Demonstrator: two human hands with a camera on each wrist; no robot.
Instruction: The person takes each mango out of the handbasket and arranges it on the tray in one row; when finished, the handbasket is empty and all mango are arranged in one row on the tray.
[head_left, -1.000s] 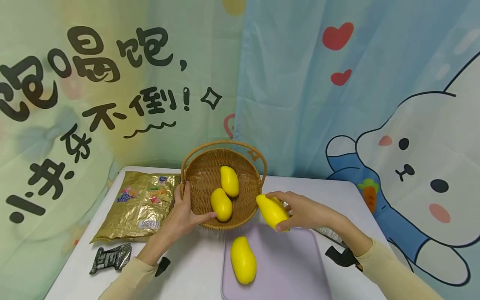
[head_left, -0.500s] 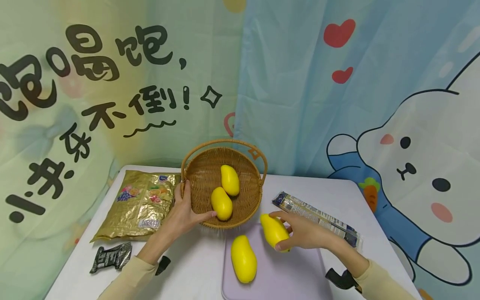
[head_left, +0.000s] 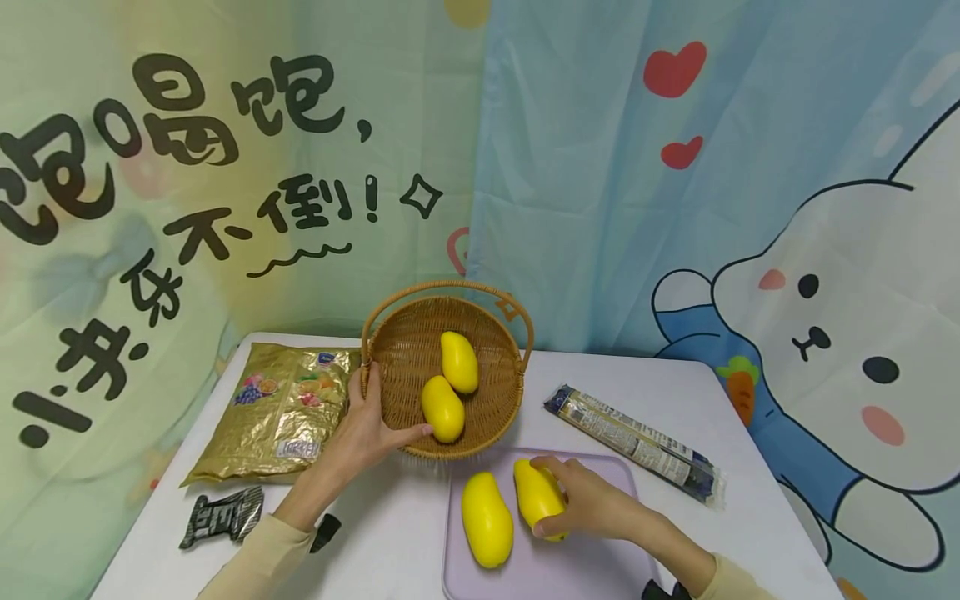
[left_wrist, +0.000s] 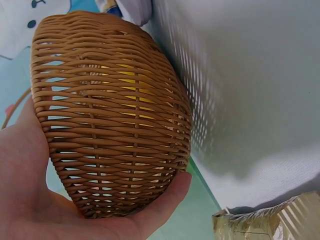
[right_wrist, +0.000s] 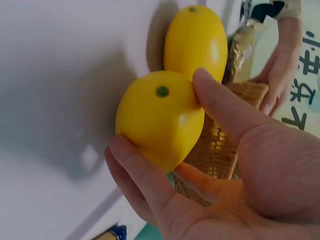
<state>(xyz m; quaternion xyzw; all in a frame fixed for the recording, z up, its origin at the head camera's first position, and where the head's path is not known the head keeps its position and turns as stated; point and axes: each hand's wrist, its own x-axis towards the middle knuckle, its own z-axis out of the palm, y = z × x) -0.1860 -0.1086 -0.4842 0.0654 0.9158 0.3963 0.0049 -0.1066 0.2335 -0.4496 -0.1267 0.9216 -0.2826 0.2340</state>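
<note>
My left hand (head_left: 369,429) grips the left side of a brown wicker basket (head_left: 401,333), tilted so its inside faces me in the head view. Two yellow mangoes (head_left: 459,362) lie in the basket; in the left wrist view their yellow shows through the weave (left_wrist: 115,130). With fingers and thumb curled round it, my right hand (head_left: 588,500) holds a third mango (head_left: 537,493) at the lilac tray (head_left: 592,567). Another mango (head_left: 487,521) lies on the tray just left of it. The right wrist view shows the held mango's (right_wrist: 160,117) green stem end between thumb and fingers.
A gold snack bag (head_left: 285,408) lies left of the basket, with a small black wrapped packet (head_left: 221,515) in front of it. Right of the basket, behind the tray, is a long narrow packet (head_left: 633,437). A printed curtain (head_left: 570,208) hangs behind the white table.
My right hand has carried its mango from beside the basket's right rim down and toward me to the tray, uncovering the long packet. The left hand and basket have stayed put.
</note>
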